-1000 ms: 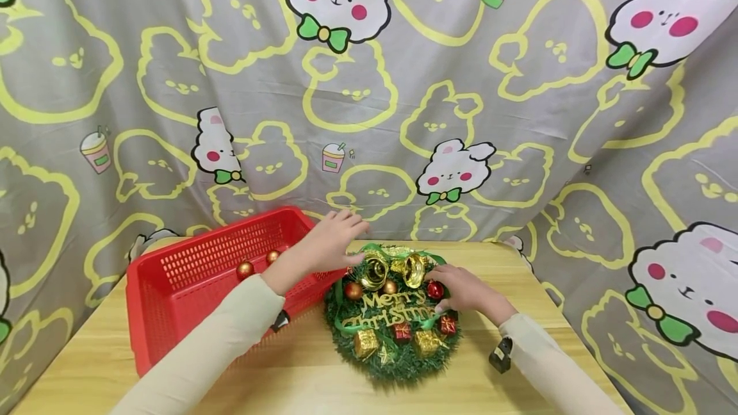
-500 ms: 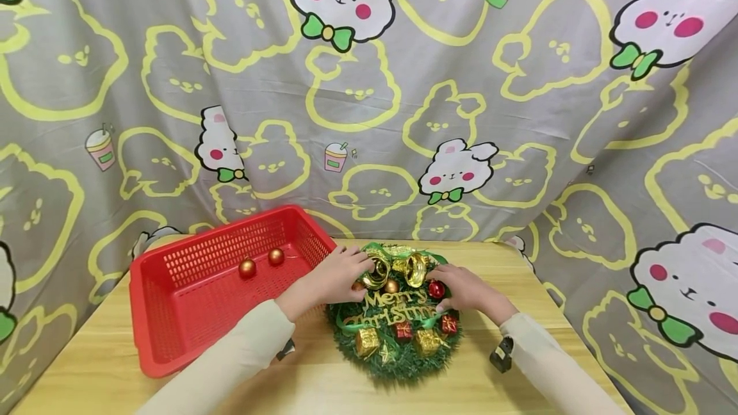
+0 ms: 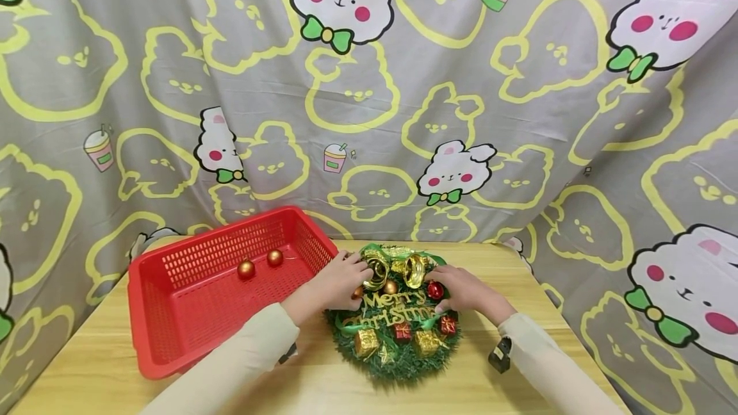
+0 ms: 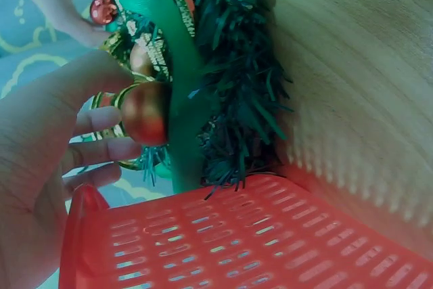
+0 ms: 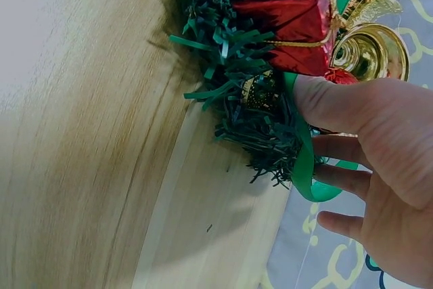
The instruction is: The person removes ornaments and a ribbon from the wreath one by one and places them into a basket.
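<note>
A green tinsel Christmas wreath (image 3: 398, 364) lies on the wooden table, trimmed with two gold bells (image 3: 414, 271), small gift boxes and gold "Merry Christmas" lettering (image 3: 398, 309). At its upper left, my left hand (image 3: 341, 280) pinches a copper-coloured ball ornament (image 4: 145, 113) between thumb and fingers. A green ribbon (image 4: 183, 86) runs beside that ball. On the opposite side, my right hand (image 3: 464, 288) holds the wreath's edge, with its thumb near a red ball ornament (image 3: 435, 289). The right wrist view has the thumb on the tinsel and the fingers by a loop of ribbon.
A red perforated plastic basket (image 3: 150, 312) stands left of the wreath, close to my left forearm. Two copper-gold balls (image 3: 246, 269) lie inside it. Behind the table hangs a grey patterned curtain (image 3: 369, 191).
My left hand has come down from above the wreath's left side and taken hold of the copper ball there. My right hand has stayed in place at the wreath.
</note>
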